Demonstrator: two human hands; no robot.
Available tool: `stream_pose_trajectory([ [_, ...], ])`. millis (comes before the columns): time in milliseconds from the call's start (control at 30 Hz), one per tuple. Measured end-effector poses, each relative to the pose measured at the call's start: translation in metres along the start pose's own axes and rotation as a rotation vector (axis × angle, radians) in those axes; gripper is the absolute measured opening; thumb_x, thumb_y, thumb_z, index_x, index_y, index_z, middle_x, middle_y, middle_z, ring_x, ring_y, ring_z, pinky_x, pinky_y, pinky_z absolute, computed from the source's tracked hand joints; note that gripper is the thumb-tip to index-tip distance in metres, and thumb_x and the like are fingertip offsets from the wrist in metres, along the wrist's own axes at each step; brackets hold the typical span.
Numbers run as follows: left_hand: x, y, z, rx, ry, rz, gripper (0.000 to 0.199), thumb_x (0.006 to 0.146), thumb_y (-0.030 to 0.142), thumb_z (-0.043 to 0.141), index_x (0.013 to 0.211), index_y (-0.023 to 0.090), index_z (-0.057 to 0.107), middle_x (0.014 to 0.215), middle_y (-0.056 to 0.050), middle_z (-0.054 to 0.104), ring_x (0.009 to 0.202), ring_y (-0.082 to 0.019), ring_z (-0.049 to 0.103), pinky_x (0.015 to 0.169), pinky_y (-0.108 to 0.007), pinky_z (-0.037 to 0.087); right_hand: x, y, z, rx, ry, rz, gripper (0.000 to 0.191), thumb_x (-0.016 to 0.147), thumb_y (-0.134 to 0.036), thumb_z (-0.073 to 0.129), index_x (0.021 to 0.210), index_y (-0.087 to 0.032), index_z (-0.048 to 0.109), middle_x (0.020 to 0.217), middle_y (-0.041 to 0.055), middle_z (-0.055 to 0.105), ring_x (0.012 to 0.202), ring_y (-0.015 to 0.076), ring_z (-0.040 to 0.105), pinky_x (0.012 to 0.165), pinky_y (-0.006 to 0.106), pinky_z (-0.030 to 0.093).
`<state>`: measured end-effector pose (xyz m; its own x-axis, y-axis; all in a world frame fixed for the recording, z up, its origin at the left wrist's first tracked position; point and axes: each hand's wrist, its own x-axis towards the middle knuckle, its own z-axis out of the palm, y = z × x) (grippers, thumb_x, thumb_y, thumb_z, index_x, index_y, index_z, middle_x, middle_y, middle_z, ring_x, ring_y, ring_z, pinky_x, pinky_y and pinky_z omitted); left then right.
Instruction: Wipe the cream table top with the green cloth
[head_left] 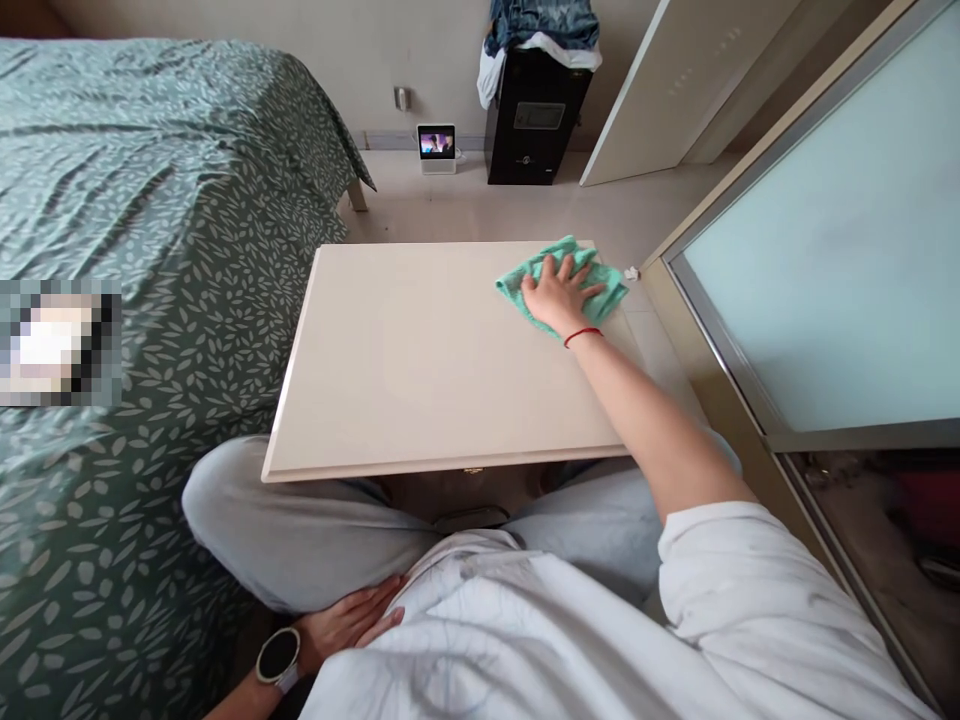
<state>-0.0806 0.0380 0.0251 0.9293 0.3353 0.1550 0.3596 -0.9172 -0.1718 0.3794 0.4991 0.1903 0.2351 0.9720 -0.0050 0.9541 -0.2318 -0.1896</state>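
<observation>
A green cloth (536,268) lies spread over the far right corner of a cream tabletop (420,350). My right hand (561,292) presses flat on the cloth with its fingers spread, a red string around the wrist. Part of the cloth hangs past the table's right edge. My left hand (356,618) rests on my lap by the hem of my white shirt, fingers stretched out and holding nothing. A watch (278,656) is on the left wrist.
A bed with a green leaf-patterned cover (187,250) stands at the left. Beyond the table are a small lit screen (437,143) and a black cabinet (536,115) with clothes (544,22) on top. A frosted sliding door (825,230) is at the right.
</observation>
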Motion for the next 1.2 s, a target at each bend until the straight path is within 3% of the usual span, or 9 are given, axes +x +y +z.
stream_pose_trajectory([
  [133,-0.002,-0.001,0.003,0.021,0.010,0.008,0.035,0.108,0.046,0.087,0.142,0.041,0.093,0.184,0.005,0.066,0.192,-0.025,0.018,0.160,-0.044,0.007,-0.014,-0.069,0.005,0.043,-0.086,-0.278,0.087,0.121,-0.060,0.042,0.194,-0.013,0.042,0.204,0.0310,0.024,0.186,0.0663,0.022,0.132,0.107,0.016],
  [267,-0.007,-0.001,0.002,0.010,-0.019,0.004,0.041,0.109,0.041,0.085,0.149,0.038,0.091,0.193,0.004,0.054,0.192,-0.024,0.017,0.158,-0.037,0.015,-0.037,-0.169,0.016,0.089,-0.241,-0.673,0.097,0.116,-0.072,0.057,0.198,-0.024,0.039,0.208,0.0201,0.017,0.189,0.0623,0.013,0.141,0.100,0.007],
  [400,-0.007,0.000,-0.001,-0.040,-0.026,0.009,0.036,0.116,0.032,0.075,0.150,0.032,0.089,0.184,0.000,0.067,0.187,-0.020,0.036,0.151,-0.032,0.030,-0.083,-0.252,0.038,0.139,-0.288,-1.005,0.094,0.114,-0.068,0.066,0.196,-0.027,0.045,0.208,0.0189,0.019,0.190,0.0619,0.010,0.142,0.100,0.004],
  [500,-0.003,-0.002,-0.004,-0.059,-0.029,0.031,0.034,0.119,0.028,0.071,0.148,0.029,0.088,0.172,-0.003,0.079,0.175,-0.017,0.057,0.143,-0.029,0.042,-0.123,-0.274,0.050,0.128,-0.255,-1.213,0.083,0.115,-0.061,0.070,0.191,-0.032,0.055,0.207,0.0166,0.027,0.189,0.0623,0.015,0.140,0.102,0.004],
  [633,0.001,-0.002,-0.007,-0.059,-0.055,0.037,0.035,0.119,0.027,0.074,0.151,0.030,0.087,0.167,-0.003,0.082,0.168,-0.015,0.066,0.138,-0.027,0.045,-0.148,-0.259,0.054,0.098,-0.275,-1.390,0.076,0.116,-0.052,0.074,0.189,-0.040,0.059,0.205,0.0111,0.035,0.188,0.0608,0.022,0.144,0.097,0.008],
  [800,0.004,0.000,-0.008,-0.055,-0.036,0.005,0.033,0.120,0.025,0.070,0.148,0.031,0.087,0.156,-0.001,0.089,0.158,-0.012,0.073,0.139,-0.026,0.042,-0.115,-0.225,0.044,0.161,-0.309,-1.376,0.074,0.117,-0.045,0.072,0.189,-0.040,0.059,0.204,0.0073,0.039,0.188,0.0538,0.025,0.149,0.088,0.009],
  [933,0.003,0.000,-0.008,-0.040,-0.047,0.005,0.031,0.118,0.023,0.074,0.145,0.033,0.088,0.152,0.000,0.090,0.160,-0.011,0.072,0.141,-0.027,0.038,-0.060,-0.180,0.018,0.117,-0.346,-1.067,0.079,0.121,-0.056,0.061,0.195,-0.034,0.047,0.208,0.0107,0.024,0.191,0.0552,0.015,0.146,0.091,0.006],
  [1033,-0.005,-0.001,-0.003,-0.010,-0.040,0.007,0.031,0.114,0.032,0.083,0.144,0.040,0.088,0.153,0.004,0.090,0.168,-0.011,0.063,0.138,-0.025,0.040,-0.022,-0.124,-0.003,0.076,-0.327,-0.773,0.081,0.123,-0.058,0.050,0.198,-0.032,0.040,0.210,0.0110,0.016,0.192,0.0529,0.013,0.147,0.090,0.006],
  [1200,-0.015,0.006,0.016,-0.108,0.223,-0.050,0.022,0.118,0.026,0.074,0.107,0.038,0.089,0.109,0.011,0.095,0.142,-0.013,0.074,0.147,-0.034,0.035,0.008,-0.018,-0.022,0.068,-0.162,-0.332,0.079,0.123,-0.058,0.041,0.197,-0.031,0.044,0.208,0.0154,0.024,0.190,0.0533,0.020,0.145,0.091,0.014],
])
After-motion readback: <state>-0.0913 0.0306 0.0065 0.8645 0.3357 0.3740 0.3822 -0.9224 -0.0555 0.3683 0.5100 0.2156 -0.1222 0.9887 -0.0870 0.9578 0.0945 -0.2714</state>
